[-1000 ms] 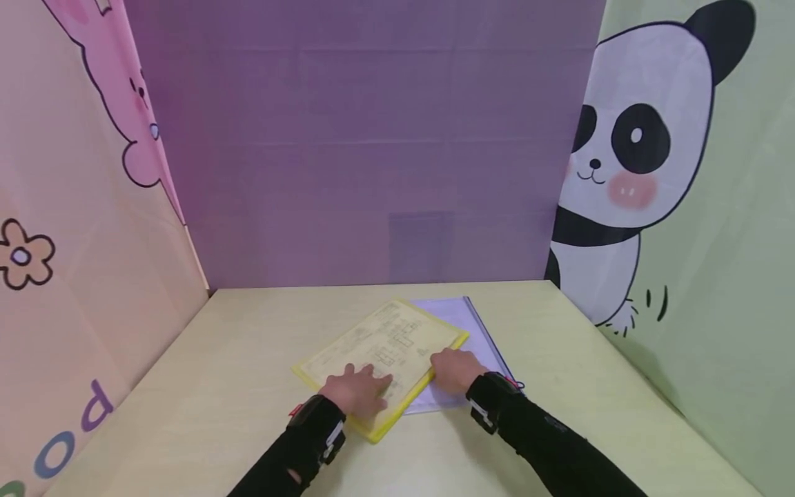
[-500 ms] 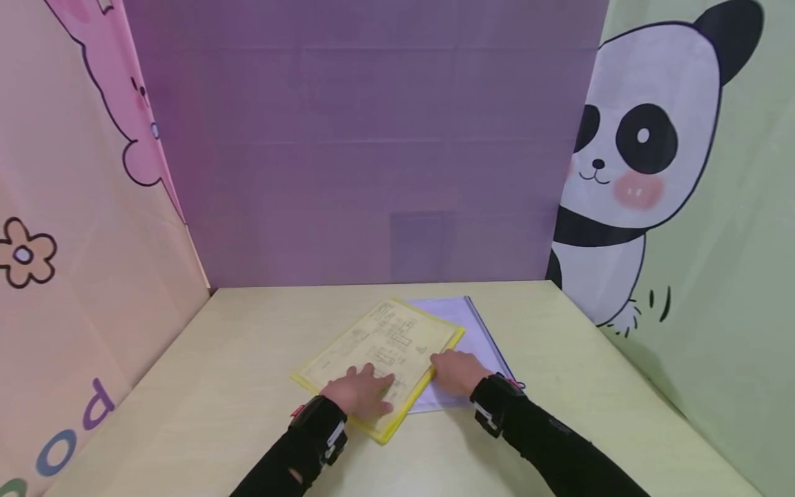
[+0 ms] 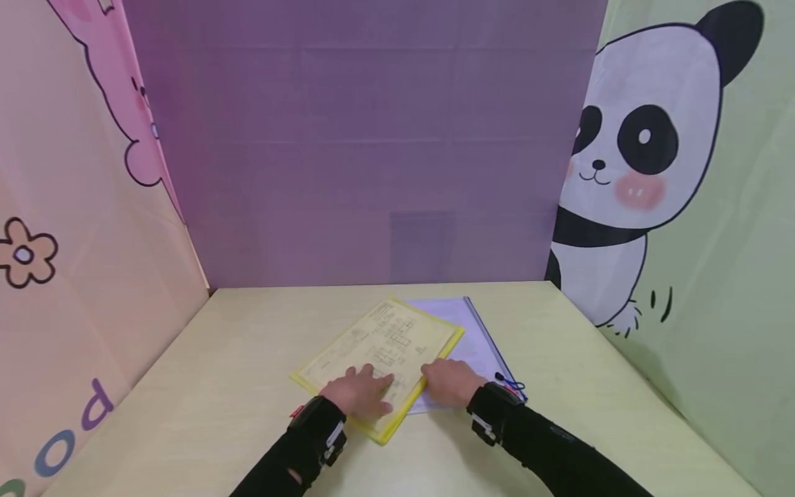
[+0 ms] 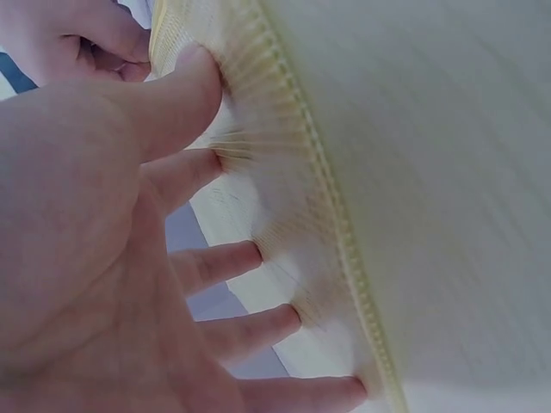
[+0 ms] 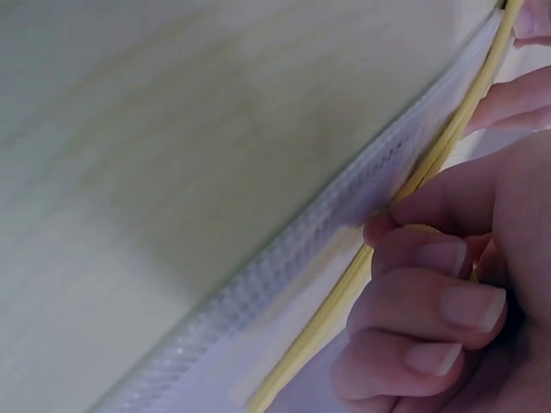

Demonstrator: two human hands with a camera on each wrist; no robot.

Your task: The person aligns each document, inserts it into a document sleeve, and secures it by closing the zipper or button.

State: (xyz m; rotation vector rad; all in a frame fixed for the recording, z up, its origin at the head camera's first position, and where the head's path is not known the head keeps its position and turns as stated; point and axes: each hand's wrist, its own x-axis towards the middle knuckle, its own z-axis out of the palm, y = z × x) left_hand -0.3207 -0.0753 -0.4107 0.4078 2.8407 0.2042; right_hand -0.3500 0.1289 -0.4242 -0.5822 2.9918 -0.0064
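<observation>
A yellow zip document pouch [image 3: 397, 333] with a printed sheet showing through lies slanted on top of a purple zip pouch [image 3: 481, 338]. My left hand [image 3: 361, 393] rests on the yellow pouch near its front, fingers spread; in the left wrist view its fingertips press dents into the mesh-like surface beside the ribbed yellow edge [image 4: 331, 198]. At the pouch's right edge, my right hand [image 3: 452, 382] has its fingers curled and pinches the yellow zip edge [image 5: 323, 314] between thumb and forefinger. Whatever sits inside that pinch is mostly hidden.
Both pouches lie on a pale wood-grain table [image 3: 248, 345]. A dark blue cord pull [image 3: 512, 383] sticks out at the purple pouch's right side. A purple backdrop [image 3: 373, 138] stands behind, with printed cloth walls left and right.
My right hand has slid along the yellow pouch's right edge toward me. The pouch turned slightly at first; my left hand stays in place on it.
</observation>
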